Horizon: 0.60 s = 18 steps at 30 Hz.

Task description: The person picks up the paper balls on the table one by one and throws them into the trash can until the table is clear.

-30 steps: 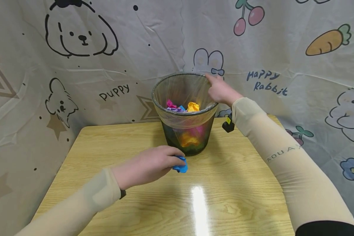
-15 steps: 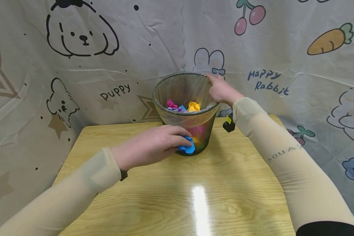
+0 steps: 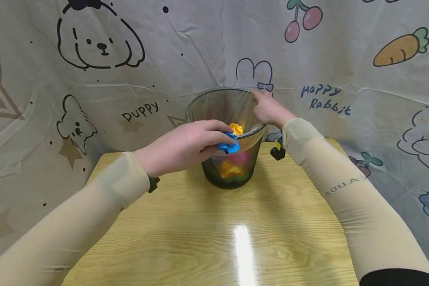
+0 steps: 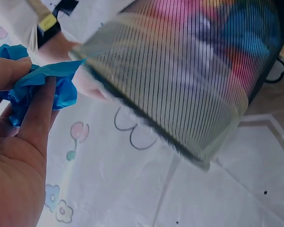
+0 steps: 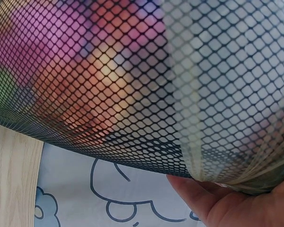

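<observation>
A crumpled blue paper ball (image 3: 229,144) is pinched between the thumb and fingers of my left hand (image 3: 182,145), at the near rim of the bin. In the left wrist view the paper (image 4: 42,82) has a thin corner pointing toward the bin. The black mesh wastebasket (image 3: 223,182) stands upright, lined with a translucent bag folded over its rim. My right hand (image 3: 271,109) grips the rim on its right side; the right wrist view shows the thumb (image 5: 191,194) outside the mesh. Inside lies a yellow crumpled paper (image 3: 237,128), with pink and orange pieces seen through the mesh.
The bin stands near the back of a light wooden table (image 3: 186,230). A patterned cloth (image 3: 186,39) with cartoon drawings hangs behind and at both sides. A bright reflection lies on the front of the tabletop.
My left hand has risen from low in front of the bin to its near rim, carrying the blue paper ball. My right hand stays on the rim.
</observation>
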### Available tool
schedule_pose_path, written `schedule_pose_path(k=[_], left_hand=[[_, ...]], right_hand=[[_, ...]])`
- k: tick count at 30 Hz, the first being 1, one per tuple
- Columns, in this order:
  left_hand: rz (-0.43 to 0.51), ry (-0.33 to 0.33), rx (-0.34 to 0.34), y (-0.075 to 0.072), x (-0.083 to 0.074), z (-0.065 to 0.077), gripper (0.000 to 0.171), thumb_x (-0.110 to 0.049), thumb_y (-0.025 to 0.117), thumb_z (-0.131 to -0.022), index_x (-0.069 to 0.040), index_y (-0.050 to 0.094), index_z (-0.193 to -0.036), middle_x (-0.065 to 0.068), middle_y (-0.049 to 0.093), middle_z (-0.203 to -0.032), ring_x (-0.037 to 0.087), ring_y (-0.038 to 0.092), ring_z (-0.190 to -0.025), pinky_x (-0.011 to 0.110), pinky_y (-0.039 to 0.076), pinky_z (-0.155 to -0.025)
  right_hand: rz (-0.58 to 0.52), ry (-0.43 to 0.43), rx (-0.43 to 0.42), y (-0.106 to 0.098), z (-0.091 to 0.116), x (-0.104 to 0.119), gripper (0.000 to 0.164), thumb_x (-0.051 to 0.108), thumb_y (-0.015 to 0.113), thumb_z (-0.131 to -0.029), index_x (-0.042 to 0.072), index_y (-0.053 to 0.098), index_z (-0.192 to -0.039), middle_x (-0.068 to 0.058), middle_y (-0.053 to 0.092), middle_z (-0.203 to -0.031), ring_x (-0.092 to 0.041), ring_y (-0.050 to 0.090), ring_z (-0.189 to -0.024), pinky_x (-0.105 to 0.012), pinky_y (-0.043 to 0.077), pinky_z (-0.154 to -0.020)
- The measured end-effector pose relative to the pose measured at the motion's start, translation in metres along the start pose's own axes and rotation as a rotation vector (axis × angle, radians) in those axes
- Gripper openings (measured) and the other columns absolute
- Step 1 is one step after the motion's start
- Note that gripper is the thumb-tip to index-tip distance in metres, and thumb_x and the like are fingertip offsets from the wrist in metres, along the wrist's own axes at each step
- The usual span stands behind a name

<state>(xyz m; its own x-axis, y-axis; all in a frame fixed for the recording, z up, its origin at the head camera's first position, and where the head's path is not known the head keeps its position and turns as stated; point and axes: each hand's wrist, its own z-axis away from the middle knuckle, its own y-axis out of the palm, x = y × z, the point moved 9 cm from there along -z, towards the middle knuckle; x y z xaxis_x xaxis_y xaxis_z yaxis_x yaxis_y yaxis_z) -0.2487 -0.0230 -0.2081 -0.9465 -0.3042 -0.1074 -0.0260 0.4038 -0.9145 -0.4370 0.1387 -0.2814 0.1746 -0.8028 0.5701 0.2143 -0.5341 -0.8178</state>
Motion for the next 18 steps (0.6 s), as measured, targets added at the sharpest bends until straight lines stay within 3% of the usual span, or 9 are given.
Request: schedule_pose_path(k=[9, 18], left_hand=[[-0.044, -0.129, 0.010, -0.013, 0.034, -0.010, 0.029, 0.003, 0.067, -0.096, -0.008, 0.072, -0.123, 0.005, 0.062, -0.133, 0.016, 0.063, -0.115, 0.029, 0.051, -0.094], [-0.038, -0.280, 0.023, -0.011, 0.069, -0.017, 0.025, -0.008, 0.068, -0.099, -0.007, 0.073, -0.124, 0.003, 0.061, -0.131, 0.015, 0.063, -0.113, 0.031, 0.049, -0.100]], right_hand=[[-0.012, -0.005, -0.005, 0.000, -0.001, 0.000, 0.075, -0.002, 0.029, -0.098, 0.014, 0.003, -0.166, -0.020, -0.008, -0.169, -0.035, -0.006, -0.154, -0.048, 0.000, -0.121], [-0.008, 0.003, -0.004, 0.000, -0.003, -0.003, 0.075, -0.002, 0.028, -0.098, 0.015, 0.002, -0.166, -0.019, -0.009, -0.169, -0.034, -0.010, -0.154, -0.048, -0.003, -0.121]])
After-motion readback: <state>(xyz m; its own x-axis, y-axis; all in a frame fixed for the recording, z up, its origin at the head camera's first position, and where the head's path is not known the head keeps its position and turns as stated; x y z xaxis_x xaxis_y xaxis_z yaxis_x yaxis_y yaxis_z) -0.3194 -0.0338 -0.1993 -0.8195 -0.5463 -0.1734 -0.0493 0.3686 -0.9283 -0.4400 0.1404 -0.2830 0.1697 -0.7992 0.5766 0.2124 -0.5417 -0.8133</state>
